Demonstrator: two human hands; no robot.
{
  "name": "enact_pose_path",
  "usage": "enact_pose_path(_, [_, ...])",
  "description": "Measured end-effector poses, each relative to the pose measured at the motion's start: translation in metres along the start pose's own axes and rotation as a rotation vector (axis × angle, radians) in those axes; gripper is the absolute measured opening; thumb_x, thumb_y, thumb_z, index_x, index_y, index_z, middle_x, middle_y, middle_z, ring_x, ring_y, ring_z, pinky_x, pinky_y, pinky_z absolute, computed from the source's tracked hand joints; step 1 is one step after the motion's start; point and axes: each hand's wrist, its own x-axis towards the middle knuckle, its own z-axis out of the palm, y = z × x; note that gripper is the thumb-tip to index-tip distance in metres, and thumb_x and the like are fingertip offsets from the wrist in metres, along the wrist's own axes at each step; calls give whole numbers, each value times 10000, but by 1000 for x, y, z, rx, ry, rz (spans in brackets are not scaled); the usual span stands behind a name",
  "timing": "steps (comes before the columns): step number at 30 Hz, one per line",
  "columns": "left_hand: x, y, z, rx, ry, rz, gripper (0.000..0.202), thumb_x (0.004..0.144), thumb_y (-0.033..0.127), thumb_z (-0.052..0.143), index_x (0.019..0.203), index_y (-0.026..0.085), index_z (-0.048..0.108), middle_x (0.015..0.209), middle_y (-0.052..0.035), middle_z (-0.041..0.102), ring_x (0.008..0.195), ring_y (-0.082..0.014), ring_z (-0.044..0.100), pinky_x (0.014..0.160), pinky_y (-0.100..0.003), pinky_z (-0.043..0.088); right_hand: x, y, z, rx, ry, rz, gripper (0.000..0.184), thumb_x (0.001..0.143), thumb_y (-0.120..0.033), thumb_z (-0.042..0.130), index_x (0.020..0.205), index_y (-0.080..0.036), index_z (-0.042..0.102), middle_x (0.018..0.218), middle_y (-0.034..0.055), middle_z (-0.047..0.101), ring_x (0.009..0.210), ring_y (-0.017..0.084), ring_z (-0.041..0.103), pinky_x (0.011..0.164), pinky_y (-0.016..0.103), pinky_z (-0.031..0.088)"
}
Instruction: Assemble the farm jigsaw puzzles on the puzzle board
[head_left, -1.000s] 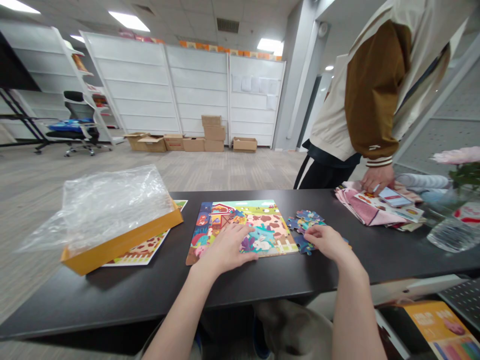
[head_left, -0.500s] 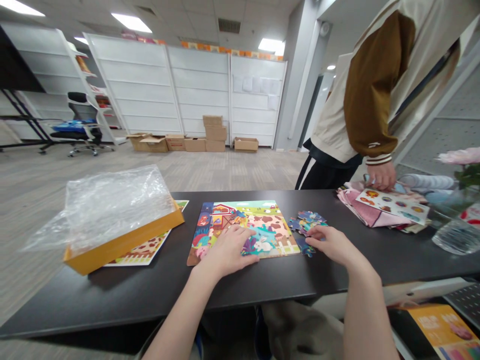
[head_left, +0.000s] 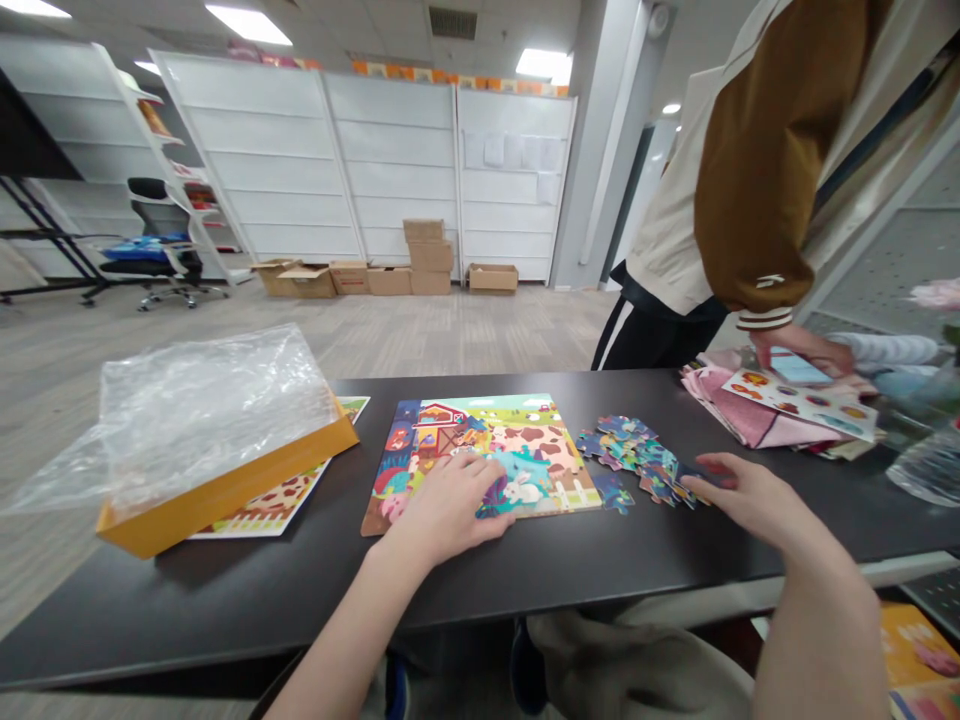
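Fingers of the left hand are lying spread flat on a farm jigsaw puzzle, gripping nothing. The right hand is hovering open and empty at the edge of the loose puzzle pieces, which are lying beside the board on the black worktop.

Left hand on farmyard jigsaw
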Motion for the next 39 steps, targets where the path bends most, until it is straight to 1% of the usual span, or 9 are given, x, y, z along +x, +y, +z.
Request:
enact_pose_path(6, [2, 5, -3, 55, -60, -32, 348, 837, 426, 678, 1109, 213, 633, 1081, -88, 686, 1066, -293, 598, 922, -401, 487, 2, 13, 5, 8, -91, -51, 605, 557, -545, 730, 1028, -166, 715, 1003, 143, 776, 868, 346, 732, 717, 397, 569])
enact_pose_path(15, [3, 6, -3, 49, -45, -36, 382, 831, 434, 680, 1131, 203, 636, 1077, -100, 687, 1071, -303, 599, 919, -407, 487, -3, 4, -5, -83, -10, -91, 516, 576, -553, 765, 956, -205, 747, 797, 110, 779, 749, 347, 734, 615, 392, 548])
enact_pose_path(18, [2, 4, -4, 12, -39, -39, 394, 825, 436, 701, 1140, 207, 641, 1091, -98, 686, 1071, -304, 600, 923, -415, 485, -6, -2, -6, -3, 7, -96, 562, 592, -541, 774, 1017, -176, 730, 865, 126, 781, 787, 346, 740, 656, 400, 571])
enact_pose_path(21, [1, 0, -7, -79, -46, -39, 443, 813, 479, 724, 1158, 213, 647, 1126, -94, 689, 1096, -312, 600, 940, -435, 481, -13, -26, 1, 246, -30, -189, 630, 657, -528, 766, 1166, -166, 678, 1025, 146, 763, 853, 316, 741, 708, 389, 608])
enact_pose_path(25, [4, 5, -9, -306, 20, -159, 444, 874, 517, 644, 1173, 189, 656, 1186, -120, 692, 1121, -319, 622, 964, -468, 484, -31, -88, 27, 524, -238, -413, 541, 727, -469, 784, 1182, -198, 674, 1236, 141, 683, 1024, 290, 697, 829, 385, 617])
enact_pose_path(30, [13, 16, -4, -939, 109, -271, 424, 889, 352, 635, 1273, 179, 586, 1234, -129, 678, 1073, -238, 671, 911, -379, 542, -55, -156, 64, 651, -460, -622, 508, 753, -338, 787, 1236, -255, 655, 1319, 102, 638, 1031, 251, 681, 842, 382, 609])
enact_pose_path(33, [16, 12, -3, -1134, 82, -339, 499, 839, 257, 666, 1315, 158, 554, 1039, -108, 723, 915, -201, 700, 771, -314, 564, -61, -172, 73, 711, -494, -653, 492, 750, -295, 784, 1226, -270, 661, 1359, 90, 613, 1063, 244, 661, 822, 363, 603])
enact_pose_path(36, [15, 6, -6, -1119, 75, -393, 499, 811, 244, 682, 1287, 130, 583, 829, -56, 708, 776, -174, 685, 667, -269, 545, -62, -178, 75, 792, -499, -595, 473, 760, -302, 773, 1216, -268, 655, 1324, 89, 635, 1066, 237, 654, 805, 352, 598])
enact_pose_path(39, [15, 4, -9, -1063, 89, -401, 409, 787, 265, 704, 1165, 119, 656, 799, -49, 696, 753, -170, 676, 635, -254, 536, -59, -180, 75, 850, -555, -533, 468, 727, -337, 810, 1162, -237, 669, 1264, 92, 669, 925, 206, 683, 788, 348, 591])
